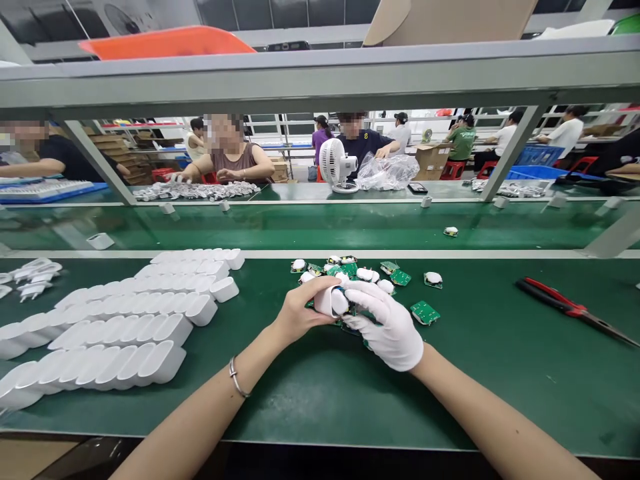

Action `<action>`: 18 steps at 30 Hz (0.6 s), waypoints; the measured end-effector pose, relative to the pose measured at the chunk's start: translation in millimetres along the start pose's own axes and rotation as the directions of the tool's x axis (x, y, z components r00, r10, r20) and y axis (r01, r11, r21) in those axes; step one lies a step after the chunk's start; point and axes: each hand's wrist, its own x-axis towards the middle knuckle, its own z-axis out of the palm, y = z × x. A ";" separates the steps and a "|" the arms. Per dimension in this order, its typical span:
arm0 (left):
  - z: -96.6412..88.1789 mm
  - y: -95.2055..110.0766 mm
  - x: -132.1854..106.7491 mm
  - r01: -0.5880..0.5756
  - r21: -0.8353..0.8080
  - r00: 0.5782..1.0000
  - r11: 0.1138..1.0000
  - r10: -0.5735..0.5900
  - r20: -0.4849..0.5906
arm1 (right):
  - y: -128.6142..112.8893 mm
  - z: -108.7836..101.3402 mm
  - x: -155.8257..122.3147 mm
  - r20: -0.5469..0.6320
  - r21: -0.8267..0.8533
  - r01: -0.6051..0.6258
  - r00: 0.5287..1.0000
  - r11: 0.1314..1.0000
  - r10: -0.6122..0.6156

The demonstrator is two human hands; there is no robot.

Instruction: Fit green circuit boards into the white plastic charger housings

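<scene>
My bare left hand (pixel 295 312) is closed around a white plastic charger housing (pixel 324 301), its opening turned to the right. My right hand (pixel 387 325), in a white glove, has its fingers closed on a circuit board with a white pad (pixel 340 303) at the mouth of that housing. How far the board sits inside is hidden by the fingers. Just behind both hands lies a loose group of green circuit boards (pixel 400 277), several with white pads on them. One board (pixel 425 313) rests to the right of my gloved hand.
Rows of white housings (pixel 165 363) stand on the left of the green table (pixel 280 407). White plug parts (pixel 37 277) lie at the far left. Red-handled pliers (pixel 575 309) are on the right. Beyond a green belt (pixel 280 227), co-workers sit near a white fan (pixel 336 165).
</scene>
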 end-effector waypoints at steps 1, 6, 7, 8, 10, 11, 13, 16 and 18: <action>-0.7 1.0 0.4 0.005 0.019 1.000 1.000 -0.005 -0.008 | -1.3 1.4 -0.8 -0.015 -0.002 0.001 1.000 1.000 -0.001; -6.3 4.6 5.1 0.034 0.040 0.999 0.999 -0.035 0.022 | -8.5 4.3 0.7 -0.008 0.048 -0.064 0.998 0.997 0.064; -7.6 4.9 6.4 0.025 0.041 0.999 0.999 -0.027 0.031 | -9.2 5.0 0.5 -0.011 0.047 -0.054 0.998 0.997 0.054; -8.8 5.0 7.6 0.009 0.043 0.999 0.999 -0.010 0.037 | -9.5 6.1 -0.3 -0.015 0.043 -0.047 0.999 0.998 0.048; -10.8 5.3 9.9 -0.018 0.048 0.999 0.999 0.017 0.034 | -9.0 9.3 -3.3 -0.034 0.060 -0.082 0.996 0.995 0.084; -11.6 5.4 10.8 -0.016 0.049 0.999 0.999 0.014 0.030 | -8.4 11.1 -5.3 -0.045 0.084 -0.123 0.991 0.989 0.128; -12.9 5.7 12.3 0.010 0.045 0.999 0.999 -0.012 0.035 | -7.0 15.1 -9.7 -0.053 0.120 -0.196 0.978 0.973 0.203; -14.7 5.6 13.2 0.039 0.044 0.997 0.998 -0.041 0.061 | -5.2 21.0 -15.0 -0.063 0.141 -0.252 0.963 0.957 0.263; -16.0 4.7 13.1 0.074 0.050 0.995 0.996 -0.077 0.065 | -3.9 24.3 -16.8 -0.063 0.184 -0.289 0.950 0.939 0.305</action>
